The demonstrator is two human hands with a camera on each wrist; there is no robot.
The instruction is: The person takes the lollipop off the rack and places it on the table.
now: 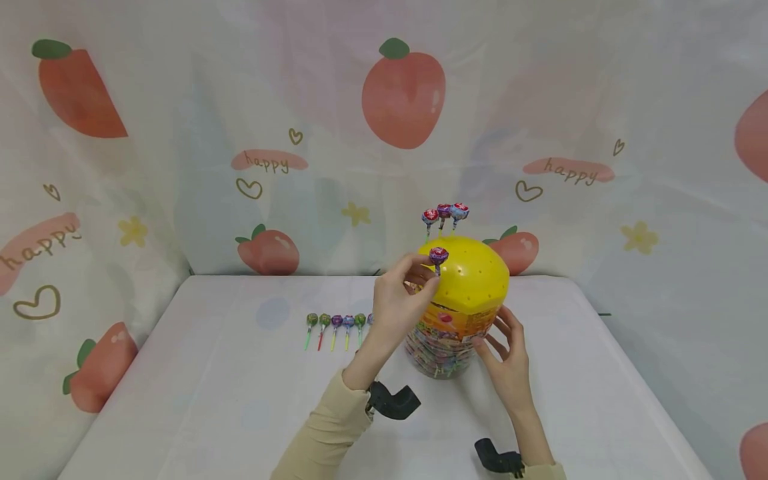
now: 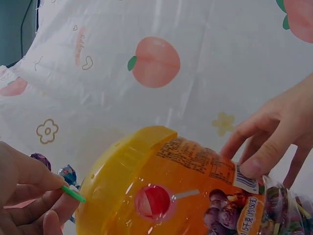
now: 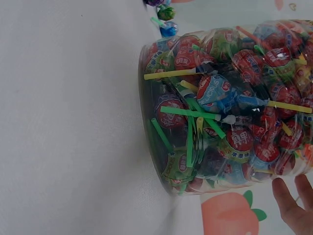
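Observation:
My left hand (image 1: 399, 303) pinches a lollipop (image 1: 439, 256) in a purple wrapper near the left front of a yellow domed lid (image 1: 474, 273). Its green stick (image 2: 73, 194) points at the lid in the left wrist view; whether the tip touches cannot be told. The lid has small holes and tops a clear jar (image 1: 441, 363) filled with wrapped lollipops, with an orange label. My right hand (image 1: 509, 367) holds the jar's right side, thumb on the label and fingers behind. Three lollipops (image 1: 460, 212) stand upright at the lid's far left.
Left of the jar, a row of lollipops (image 1: 337, 321) with green, purple and blue wrappers lies on the white tabletop (image 1: 228, 400); my left hand and forearm hide part of it. A fruit-patterned cloth (image 1: 336, 87) hangs behind and at both sides.

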